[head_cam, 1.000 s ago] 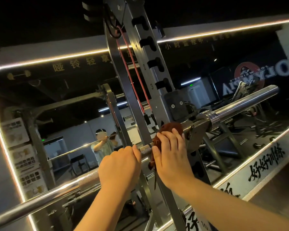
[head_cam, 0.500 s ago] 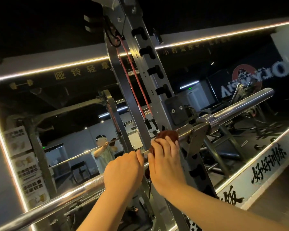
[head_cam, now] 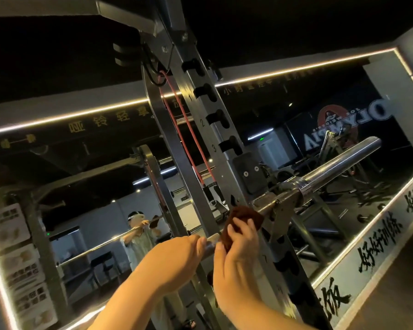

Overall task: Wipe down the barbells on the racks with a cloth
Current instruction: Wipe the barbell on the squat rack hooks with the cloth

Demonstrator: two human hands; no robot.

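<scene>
The right hand's fingers (head_cam: 242, 226) are curled over a rust-brown cloth (head_cam: 244, 214), pinching it round the bar, so the cloth sits bunched on top of the steel and under the fingertips, with a fold of it hanging just below the thumb. The right hand (head_cam: 236, 258) comes at it from below and to the right, its back towards the camera. Just beside it, with only a short bare stretch of shaft between them, the left hand (head_cam: 174, 253) grips the same bar, fingers wrapped over the top and closed on it.

The barbell (head_cam: 339, 166) is lying in the rack, its long axis running slantwise from lower left to upper right. The thick chrome sleeve points up and away to the right, its end free in the air. The nearer length of the shaft is hidden behind the left hand and forearm.

Just beyond the cloth the bar rests in a grey metal bar catch (head_cam: 280, 206) fixed to the rack upright (head_cam: 196, 110), a slanted steel post with numbered slots down its face. A red elastic band (head_cam: 191, 129) hangs along the post from a hook near its top.

Behind it all is a wall mirror (head_cam: 81, 175) edged with a thin strip of warm light. In it is the reflected person (head_cam: 138, 234), both arms raised to a bar.
</scene>
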